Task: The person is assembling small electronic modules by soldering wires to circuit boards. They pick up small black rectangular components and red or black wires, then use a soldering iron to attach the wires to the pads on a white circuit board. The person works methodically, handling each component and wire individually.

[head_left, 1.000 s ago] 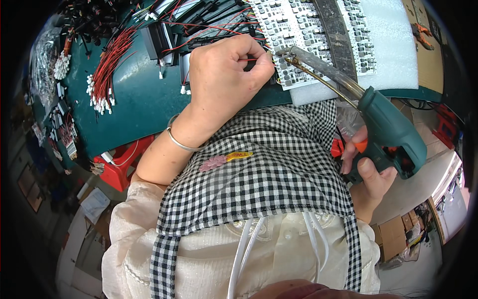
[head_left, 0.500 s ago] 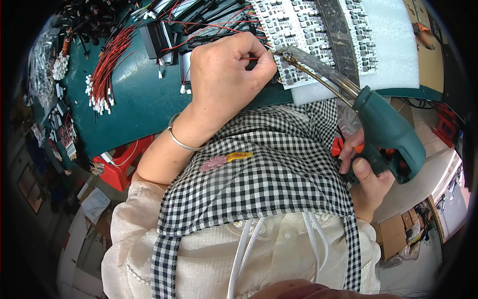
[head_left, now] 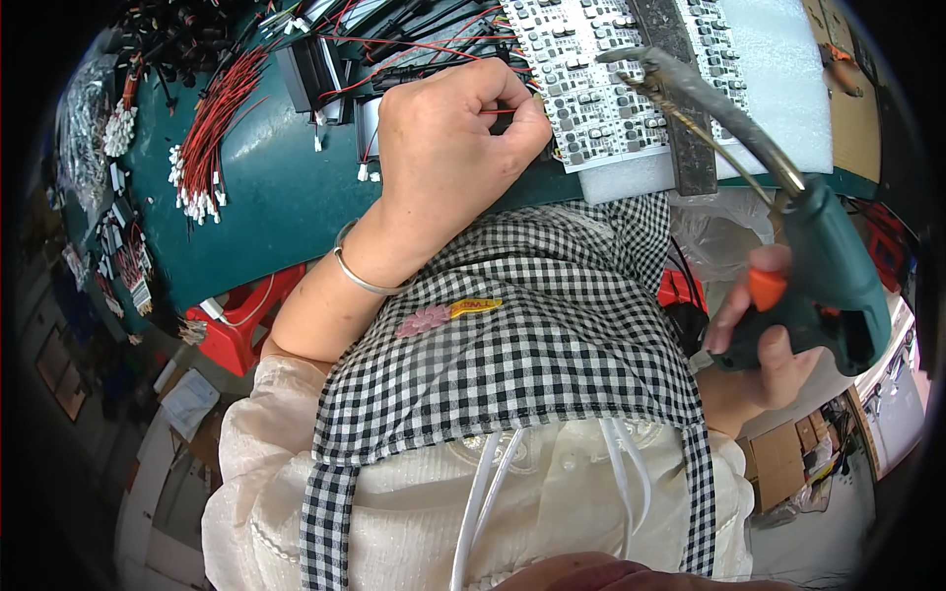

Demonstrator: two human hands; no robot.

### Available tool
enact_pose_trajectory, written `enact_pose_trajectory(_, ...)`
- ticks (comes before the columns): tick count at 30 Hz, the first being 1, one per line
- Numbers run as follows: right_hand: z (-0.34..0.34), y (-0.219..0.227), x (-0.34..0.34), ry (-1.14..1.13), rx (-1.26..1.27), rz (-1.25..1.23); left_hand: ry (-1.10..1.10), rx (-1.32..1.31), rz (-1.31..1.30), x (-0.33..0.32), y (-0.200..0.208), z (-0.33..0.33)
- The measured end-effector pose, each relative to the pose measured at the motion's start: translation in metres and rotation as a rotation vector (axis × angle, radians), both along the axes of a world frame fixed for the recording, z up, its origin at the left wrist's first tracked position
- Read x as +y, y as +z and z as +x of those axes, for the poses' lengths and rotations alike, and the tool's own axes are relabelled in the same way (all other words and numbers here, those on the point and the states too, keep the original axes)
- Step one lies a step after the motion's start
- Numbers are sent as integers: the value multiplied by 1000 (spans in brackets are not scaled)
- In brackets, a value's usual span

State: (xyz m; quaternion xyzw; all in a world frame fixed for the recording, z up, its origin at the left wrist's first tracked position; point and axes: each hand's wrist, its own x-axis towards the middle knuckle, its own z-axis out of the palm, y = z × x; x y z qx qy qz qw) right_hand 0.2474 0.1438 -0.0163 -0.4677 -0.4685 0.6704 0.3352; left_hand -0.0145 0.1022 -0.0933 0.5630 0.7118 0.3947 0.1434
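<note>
The thumb and forefinger of the left hand meet at their tips, pinched on a thin red wire at the left edge of a white panel of circuit boards; the other fingers are curled in. The fingers of the right hand are wrapped around the handle of a green soldering gun, with the forefinger at its orange trigger. The gun's long metal barrel slants up and leftward, so that its tip hangs over the panel, to the right of the pinched wire and well apart from it; the tip is blurred, and from this angle I cannot tell whether it touches the boards.

A dark, flat bar lies across the panel, and a white foam sheet lies beneath. All of this sits on a green bench. Left of the left hand are a black housing, with black cables beyond, then a bundle of red wires ending in white connectors. A clear plastic bag lies at the far left. Nearer the body, a silver bangle circles the left wrist, above a checked apron.
</note>
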Motion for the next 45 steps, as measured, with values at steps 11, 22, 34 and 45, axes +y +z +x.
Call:
enact_pose_trajectory(11,5,1,-5,99,-90,-104,-1,-8,-17,-2,-1,1)
enact_pose_trajectory(22,1,0,-12,-14,-92,-47,-136,-48,120,-4,-1,-5)
enact_pose_trajectory(34,-1,-1,-15,-11,-93,-72,-168,100,93,0,-1,-9)
enact_pose_trajectory(45,-2,-5,-17,35,-108,-61,-194,113,111,1,1,-13)
